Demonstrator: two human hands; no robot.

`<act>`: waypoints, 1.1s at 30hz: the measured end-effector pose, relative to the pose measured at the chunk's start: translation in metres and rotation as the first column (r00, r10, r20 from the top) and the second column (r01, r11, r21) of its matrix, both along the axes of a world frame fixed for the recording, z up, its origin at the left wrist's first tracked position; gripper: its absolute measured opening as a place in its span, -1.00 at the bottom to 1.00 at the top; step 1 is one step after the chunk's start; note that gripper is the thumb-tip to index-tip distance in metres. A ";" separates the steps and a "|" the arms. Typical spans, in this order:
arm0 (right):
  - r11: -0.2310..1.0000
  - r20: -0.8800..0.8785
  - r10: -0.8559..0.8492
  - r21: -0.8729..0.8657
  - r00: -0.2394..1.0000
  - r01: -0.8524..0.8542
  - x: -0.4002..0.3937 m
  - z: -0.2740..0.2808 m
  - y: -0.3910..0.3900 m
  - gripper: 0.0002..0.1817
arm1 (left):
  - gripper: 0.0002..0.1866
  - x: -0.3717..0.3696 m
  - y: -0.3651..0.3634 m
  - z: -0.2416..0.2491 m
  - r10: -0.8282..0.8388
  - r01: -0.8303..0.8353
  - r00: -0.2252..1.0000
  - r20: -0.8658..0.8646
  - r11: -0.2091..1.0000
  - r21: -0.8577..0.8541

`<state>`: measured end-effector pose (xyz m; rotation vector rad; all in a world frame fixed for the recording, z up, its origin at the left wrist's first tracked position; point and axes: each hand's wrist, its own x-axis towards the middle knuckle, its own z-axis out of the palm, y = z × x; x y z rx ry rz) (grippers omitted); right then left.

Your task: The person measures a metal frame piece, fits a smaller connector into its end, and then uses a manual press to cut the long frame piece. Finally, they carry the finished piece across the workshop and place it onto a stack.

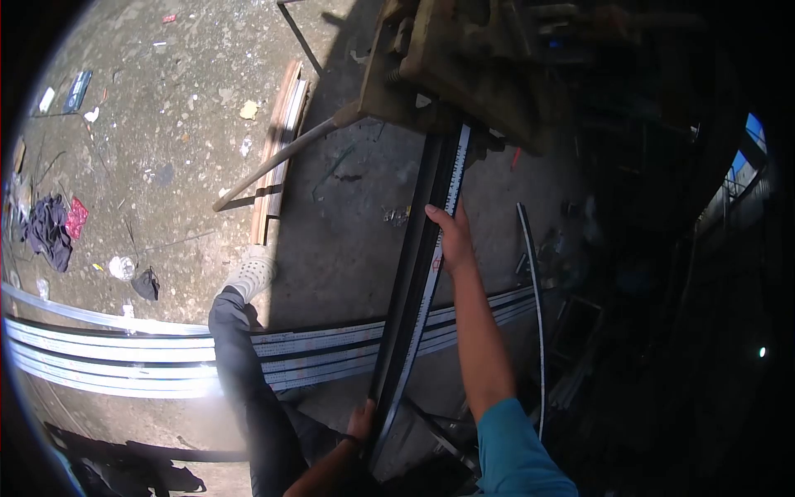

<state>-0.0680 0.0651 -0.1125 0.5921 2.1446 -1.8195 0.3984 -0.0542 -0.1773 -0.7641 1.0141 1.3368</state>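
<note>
A long dark metal profile (407, 282) with a white printed strip along its right edge slants up through the middle of the head view. Its far end reaches a heavy, worn machine (464, 74) with a long bar handle (277, 161) sticking out to the left. My right hand (451, 236) grips the profile at mid-length, thumb over the top and fingers round the right side. Lower down, my left hand (362, 418) holds the profile's left edge near my body; its fingers are partly hidden. The profile's far tip is hidden at the machine.
Several long strips (323, 352) with white printed film lie across the floor, under the profile. Beyond my shoe (252, 273) lies a bundle of lengths (281, 149). A thin curved strip (532, 306) is at right. A dark cloth (50, 232) and litter lie left.
</note>
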 end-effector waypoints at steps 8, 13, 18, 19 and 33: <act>0.993 -0.036 -0.068 -0.101 0.997 0.064 -0.030 -0.008 -0.001 -0.48 | -0.09 0.008 0.016 -0.025 -0.023 0.032 0.993 -0.120 0.997 0.072; 1.000 0.012 0.003 -0.015 1.000 -0.003 -0.032 -0.001 0.006 -0.45 | -0.09 0.010 0.028 -0.023 -0.007 0.012 0.997 -0.081 0.998 0.059; 1.000 0.027 -0.023 0.007 0.999 0.023 -0.042 0.004 -0.001 -0.46 | -0.10 -0.003 0.020 0.014 0.026 -0.027 0.998 0.065 1.000 0.007; 1.000 0.043 -0.013 0.006 0.999 0.013 -0.047 0.005 0.000 -0.47 | -0.11 0.000 0.017 0.016 0.041 -0.042 0.997 0.070 0.999 0.014; 1.000 0.017 -0.005 -0.011 1.000 0.005 -0.078 -0.005 0.007 -0.58 | -0.17 -0.049 0.009 0.017 0.086 -0.084 0.996 0.034 0.994 -0.064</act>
